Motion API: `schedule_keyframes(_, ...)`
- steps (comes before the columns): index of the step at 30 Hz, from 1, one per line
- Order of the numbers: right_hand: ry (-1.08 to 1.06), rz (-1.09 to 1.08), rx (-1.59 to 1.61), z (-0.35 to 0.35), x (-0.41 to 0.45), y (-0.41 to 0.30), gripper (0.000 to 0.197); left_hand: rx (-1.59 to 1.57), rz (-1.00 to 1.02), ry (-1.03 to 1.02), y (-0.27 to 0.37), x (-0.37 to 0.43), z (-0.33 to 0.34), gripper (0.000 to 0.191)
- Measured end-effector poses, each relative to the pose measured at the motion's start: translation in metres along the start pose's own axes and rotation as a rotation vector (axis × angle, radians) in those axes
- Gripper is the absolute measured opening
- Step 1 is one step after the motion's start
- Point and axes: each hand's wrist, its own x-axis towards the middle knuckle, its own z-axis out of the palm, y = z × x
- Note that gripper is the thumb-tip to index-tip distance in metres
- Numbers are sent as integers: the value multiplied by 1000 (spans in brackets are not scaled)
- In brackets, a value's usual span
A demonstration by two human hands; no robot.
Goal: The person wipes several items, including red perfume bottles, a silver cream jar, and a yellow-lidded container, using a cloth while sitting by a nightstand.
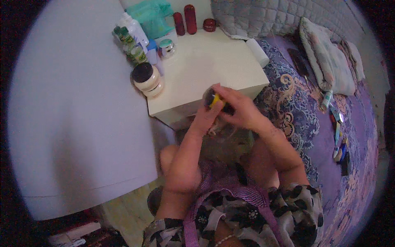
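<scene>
A small dark, rounded container with a yellow band is held between both hands, over the front edge of a cream-topped cabinet. My left hand grips it from below and the left. From the right, my right hand wraps its fingers over the top and side. Blur and the fingers hide much of it, so its exact kind is unclear. Left of the hands, a cream jar with a black lid stands on the cabinet. A smaller jar with a green lid is farther back.
Bottles, including a white one, line the cabinet's left side by a teal plastic bag. Dark red containers stand at the back. A white cylinder lies at the right edge. Tubes and a folded quilt rest on the bed.
</scene>
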Motion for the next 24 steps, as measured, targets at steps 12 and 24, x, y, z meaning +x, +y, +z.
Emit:
schedule_keyframes(12,-399,360,374,17,13,40,68,-555,-35,617,30,17,-27,35)
schedule_keyframes(24,235,572,809,18,24,47,30,136,92,479,19,14,-24,50)
